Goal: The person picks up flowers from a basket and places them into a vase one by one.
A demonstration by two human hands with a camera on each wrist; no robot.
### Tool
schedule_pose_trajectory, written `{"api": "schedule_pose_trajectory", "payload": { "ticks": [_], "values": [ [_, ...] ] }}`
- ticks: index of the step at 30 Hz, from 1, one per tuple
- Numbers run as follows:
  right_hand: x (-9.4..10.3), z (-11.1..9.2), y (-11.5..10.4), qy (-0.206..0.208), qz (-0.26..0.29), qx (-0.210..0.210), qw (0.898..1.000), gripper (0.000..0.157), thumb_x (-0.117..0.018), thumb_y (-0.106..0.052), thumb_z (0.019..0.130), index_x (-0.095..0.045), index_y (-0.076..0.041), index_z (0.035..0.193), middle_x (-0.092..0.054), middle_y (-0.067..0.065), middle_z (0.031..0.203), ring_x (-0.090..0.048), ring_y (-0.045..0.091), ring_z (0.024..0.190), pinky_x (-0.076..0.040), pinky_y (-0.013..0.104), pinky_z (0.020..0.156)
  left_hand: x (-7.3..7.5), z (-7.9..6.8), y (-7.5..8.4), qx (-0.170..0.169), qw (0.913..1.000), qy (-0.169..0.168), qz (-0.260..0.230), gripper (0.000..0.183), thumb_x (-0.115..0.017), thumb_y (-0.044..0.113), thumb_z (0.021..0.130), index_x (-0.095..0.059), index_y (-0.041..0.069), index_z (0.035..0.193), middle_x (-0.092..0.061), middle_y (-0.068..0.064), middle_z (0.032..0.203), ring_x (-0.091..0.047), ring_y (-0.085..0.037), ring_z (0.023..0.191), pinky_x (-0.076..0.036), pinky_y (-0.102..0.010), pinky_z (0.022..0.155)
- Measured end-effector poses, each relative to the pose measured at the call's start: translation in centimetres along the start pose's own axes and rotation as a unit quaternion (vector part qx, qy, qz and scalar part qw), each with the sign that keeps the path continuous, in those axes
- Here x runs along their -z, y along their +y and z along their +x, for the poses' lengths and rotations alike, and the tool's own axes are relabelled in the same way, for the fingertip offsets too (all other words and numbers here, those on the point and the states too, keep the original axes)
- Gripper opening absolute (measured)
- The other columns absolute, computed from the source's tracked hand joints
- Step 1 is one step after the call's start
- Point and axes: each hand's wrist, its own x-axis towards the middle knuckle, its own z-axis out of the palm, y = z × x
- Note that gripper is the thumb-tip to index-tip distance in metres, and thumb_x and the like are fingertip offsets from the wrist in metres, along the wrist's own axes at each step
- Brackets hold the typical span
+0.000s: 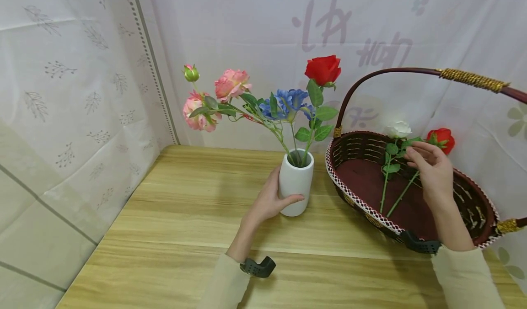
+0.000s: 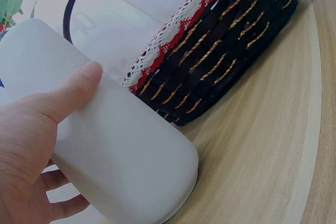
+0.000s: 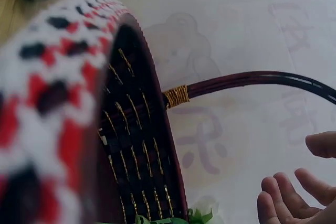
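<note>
My left hand (image 1: 267, 200) grips a white vase (image 1: 297, 188) that stands on the wooden table, thumb across its front and fingers round the far side. Out of the vase rise a red rose (image 1: 323, 70), a blue flower (image 1: 290, 102) and a leaning stem of pink flowers (image 1: 232, 85). Over the dark woven basket (image 1: 355, 202), my right hand (image 1: 436, 176) hovers with loosely bent fingers near the roses. Nothing shows between its thumb and fingers in the right wrist view. A white rose (image 1: 398, 130) and another red rose (image 1: 442, 140) lean inside the basket, stems toward its front.
The basket's tall arched handle (image 1: 391, 70), bound with gold cord, rises behind the right hand. Lace trims its rim. A printed pale curtain (image 1: 255, 21) hangs behind the table (image 1: 185, 208), and more patterned cloth covers the left side.
</note>
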Motion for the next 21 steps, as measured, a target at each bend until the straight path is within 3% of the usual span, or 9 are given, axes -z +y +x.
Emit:
{"api": "schedule_pose_trajectory", "payload": {
  "ticks": [13,21],
  "values": [
    [2.2,1.4,-0.6,0.018,0.006,-0.074,0.997,0.023,-0.073,-0.016,0.094,-0.062,-0.015,0.114,-0.068,-0.010,0.095,-0.069,0.001,0.073,-0.053,0.013,0.065,0.0,0.1,-0.3,0.003,0.9999,0.002,0.011,0.098,-0.087,0.035,0.081,-0.028,0.015,0.157,-0.049,-0.006,0.141,-0.051,-0.021,0.126,-0.043,-0.043,0.105],
    [3.8,2.8,0.1,0.043,-0.003,-0.137,0.990,0.026,-0.075,-0.019,0.092,-0.057,-0.014,0.109,-0.068,-0.012,0.082,-0.068,0.002,0.068,-0.054,0.015,0.062,0.1,0.0,-0.2,0.000,0.9999,-0.002,0.011,0.097,-0.086,0.034,0.082,-0.028,0.013,0.157,-0.048,-0.008,0.142,-0.050,-0.022,0.127,-0.043,-0.044,0.105]
  ]
}}
